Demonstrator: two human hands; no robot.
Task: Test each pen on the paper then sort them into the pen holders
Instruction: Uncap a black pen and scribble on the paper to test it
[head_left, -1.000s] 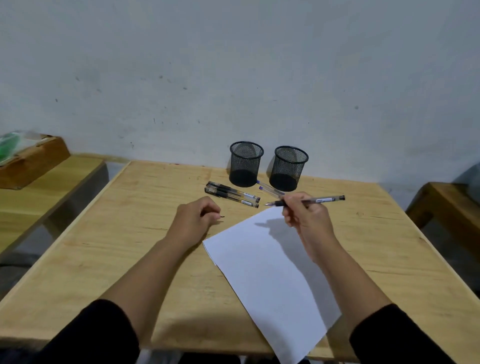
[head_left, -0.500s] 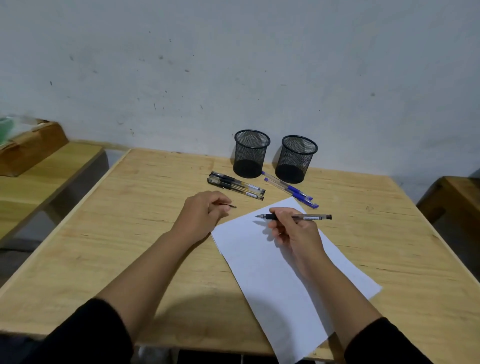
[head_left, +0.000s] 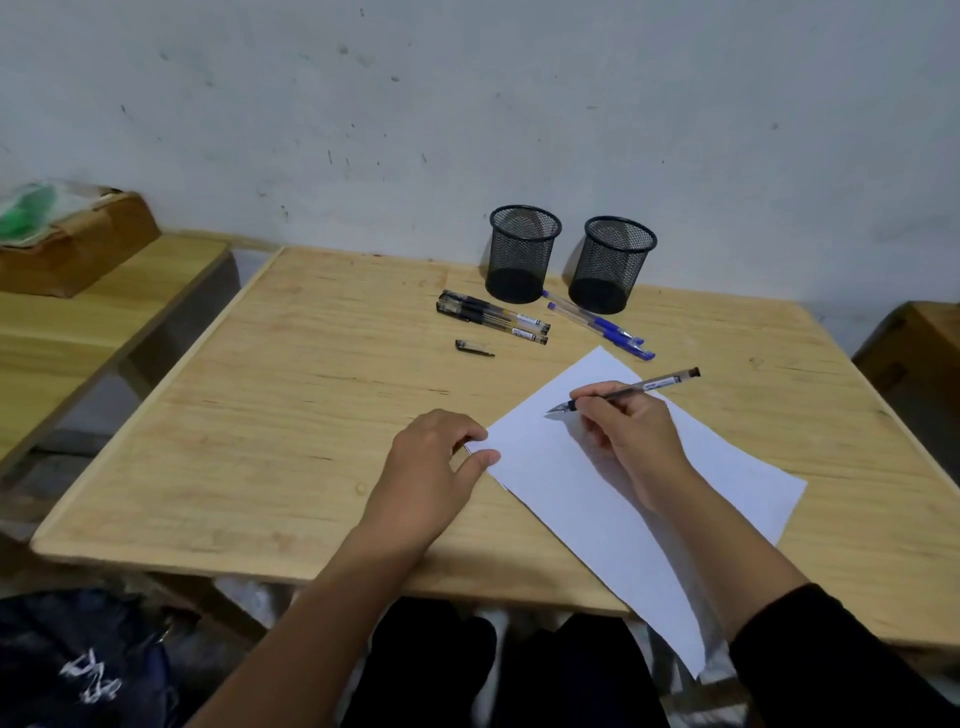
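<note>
Item under test: a black pen (head_left: 631, 389), uncapped, held in a writing grip by the right hand (head_left: 621, 426). Its tip points left and sits at or just above the sheet of paper (head_left: 597, 499); contact cannot be confirmed, and no mark is visible on the sheet. The paper lies askew on the table (head_left: 311, 415), its near corner overhanging the near edge.

Left hand (head_left: 434, 462): fingers loosely spread, holding nothing, thumb and fingertips resting at the paper's left corner.

A pen cap (head_left: 474, 347) lies loose on the table, far of the left hand. Beyond it lie two black pens (head_left: 493, 317) side by side, and to their right two blue pens (head_left: 597, 325), the far ends of which reach between the two mesh pen holders (head_left: 524, 254) at the far edge. Both holders appear to have no pens in them.

Assessment: the step in hand is the first test stroke. Recommended practice: press the left hand flat on the corner so the overhanging sheet cannot slide; lower the tip fully and draw a short, firm line well inside the sheet; check the mark; then recap using the loose cap before choosing a holder
</note>
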